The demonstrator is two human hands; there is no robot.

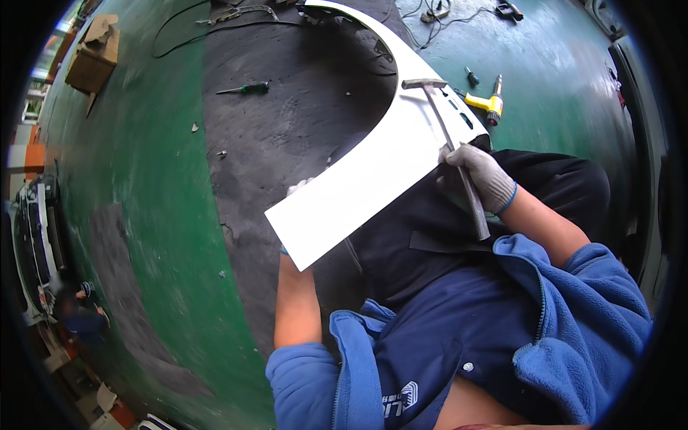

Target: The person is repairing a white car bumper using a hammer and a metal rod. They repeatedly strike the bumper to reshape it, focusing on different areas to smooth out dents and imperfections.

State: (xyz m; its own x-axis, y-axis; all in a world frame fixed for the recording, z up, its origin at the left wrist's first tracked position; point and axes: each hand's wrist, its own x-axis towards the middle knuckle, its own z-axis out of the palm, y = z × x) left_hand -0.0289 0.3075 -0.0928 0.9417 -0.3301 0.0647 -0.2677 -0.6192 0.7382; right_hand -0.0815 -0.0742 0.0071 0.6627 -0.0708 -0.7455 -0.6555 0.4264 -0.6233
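A white car fender panel [358, 193] with a curved wheel-arch edge lies slantwise across my lap, its squared end toward me on the left. My right hand [489, 175], in a pale knit glove, is closed round the shaft of a metal hammer [437, 107]. The hammer head lies over the fender's surface near its slotted edge; whether it touches cannot be made out. My left forearm passes under the squared end. Part of my gloved left hand [297, 186] shows at the fender's far edge, gripping it; the rest is hidden beneath.
A yellow heat gun [489, 100] and a small dark tool [471, 77] rest on the green floor at right. On the dark mat [251, 136] lies a green-handled screwdriver [247, 89]. Cables [172, 54] trail behind; a cardboard box [94, 57] stands far left.
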